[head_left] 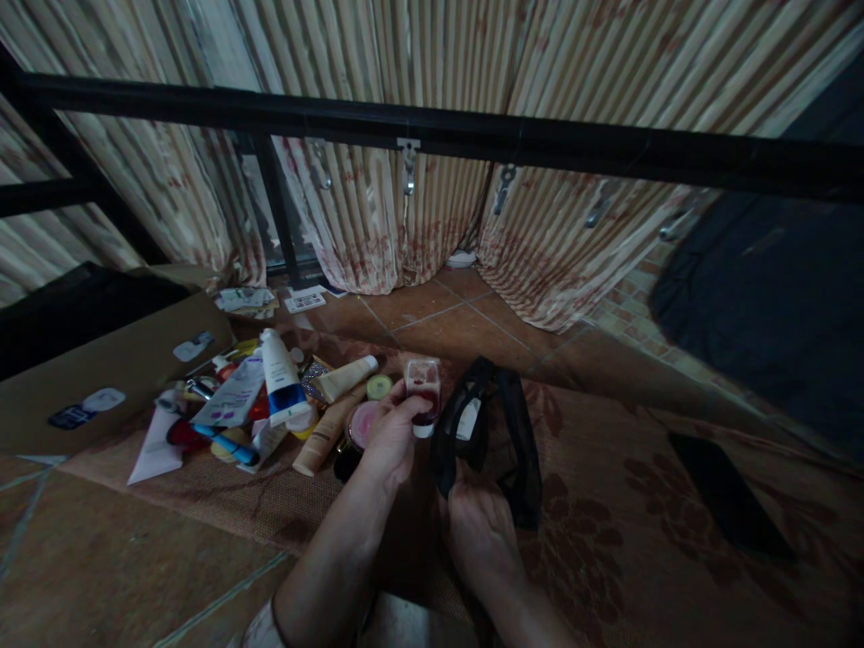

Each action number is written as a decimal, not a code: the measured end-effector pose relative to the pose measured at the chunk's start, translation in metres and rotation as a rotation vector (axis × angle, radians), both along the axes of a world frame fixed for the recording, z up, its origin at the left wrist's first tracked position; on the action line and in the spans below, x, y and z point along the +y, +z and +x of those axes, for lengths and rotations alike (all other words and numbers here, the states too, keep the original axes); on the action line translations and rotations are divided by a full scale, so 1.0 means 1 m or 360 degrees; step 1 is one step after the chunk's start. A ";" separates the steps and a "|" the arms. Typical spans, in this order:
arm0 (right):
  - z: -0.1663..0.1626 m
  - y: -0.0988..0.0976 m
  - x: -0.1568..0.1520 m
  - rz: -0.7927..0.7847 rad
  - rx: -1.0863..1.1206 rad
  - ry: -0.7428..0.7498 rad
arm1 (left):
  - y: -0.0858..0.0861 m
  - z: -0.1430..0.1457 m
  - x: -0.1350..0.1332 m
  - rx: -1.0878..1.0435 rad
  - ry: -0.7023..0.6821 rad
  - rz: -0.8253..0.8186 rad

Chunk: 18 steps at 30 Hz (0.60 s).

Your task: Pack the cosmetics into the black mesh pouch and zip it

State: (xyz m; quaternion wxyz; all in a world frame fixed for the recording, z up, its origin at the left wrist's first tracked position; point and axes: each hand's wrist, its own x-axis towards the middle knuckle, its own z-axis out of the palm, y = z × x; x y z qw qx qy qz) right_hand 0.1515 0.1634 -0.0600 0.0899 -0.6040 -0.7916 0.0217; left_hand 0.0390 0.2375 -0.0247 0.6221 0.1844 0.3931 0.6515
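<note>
My left hand (391,441) is closed round a small clear bottle (423,394) with dark red liquid and a white cap, held upside down just left of a black pouch (496,432). My right hand (482,531) grips the near edge of that black pouch, holding it open on the patterned mat; a white item shows inside it. A heap of cosmetics lies to the left: a white and blue tube (280,376), a beige tube (344,378), a tan tube (324,436), a pink round jar (363,423) and a small green-lidded pot (379,387).
A flat cardboard box (101,378) lies at left. A black metal rail (432,126) with hooks crosses above, with striped curtains (540,225) behind. A dark garment (762,306) hangs at right, and a black phone (729,495) lies on the brown mat (607,540).
</note>
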 end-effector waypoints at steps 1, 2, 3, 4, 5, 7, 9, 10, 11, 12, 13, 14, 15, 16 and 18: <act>0.000 0.000 0.000 -0.0002 0.0000 -0.0005 | 0.000 0.000 0.000 -0.0005 0.0001 0.0004; 0.000 -0.001 0.000 -0.0003 0.0006 -0.0006 | 0.000 0.000 0.000 -0.0009 -0.0003 0.0009; 0.000 -0.001 0.000 -0.0004 0.0015 0.0001 | 0.000 0.000 0.000 -0.0009 -0.0005 0.0018; 0.000 -0.001 0.000 -0.0006 0.0025 0.0008 | 0.000 -0.001 0.000 -0.0006 -0.0003 0.0029; 0.000 -0.001 0.000 -0.0007 0.0031 0.0010 | 0.000 -0.001 0.000 0.0001 -0.0003 0.0040; 0.000 -0.001 0.000 0.0001 0.0036 0.0013 | 0.000 -0.001 0.000 0.0018 -0.0017 0.0059; 0.000 -0.001 0.000 0.0015 0.0037 0.0021 | 0.001 -0.001 -0.001 0.0025 -0.0033 0.0075; 0.000 -0.001 -0.001 0.0019 0.0036 0.0020 | 0.002 -0.001 -0.001 0.0026 -0.0048 0.0086; 0.000 -0.001 -0.001 0.0021 0.0034 0.0016 | 0.002 -0.001 -0.001 0.0025 -0.0056 0.0100; 0.000 -0.001 0.000 0.0018 0.0031 0.0010 | 0.003 -0.001 -0.001 0.0023 -0.0056 0.0114; 0.000 -0.001 0.000 0.0014 0.0027 0.0007 | 0.003 -0.001 -0.001 0.0021 -0.0057 0.0125; 0.000 -0.002 0.000 0.0013 0.0023 0.0007 | 0.003 -0.001 -0.001 0.0021 -0.0062 0.0131; 0.000 -0.002 0.000 0.0016 0.0018 0.0010 | 0.003 -0.001 -0.001 0.0026 -0.0067 0.0132; 0.000 -0.002 0.000 0.0023 0.0018 0.0019 | 0.003 -0.001 0.000 0.0032 -0.0069 0.0130; 0.000 -0.002 -0.001 0.0044 0.0030 0.0034 | 0.001 -0.002 0.000 0.0046 -0.0072 0.0131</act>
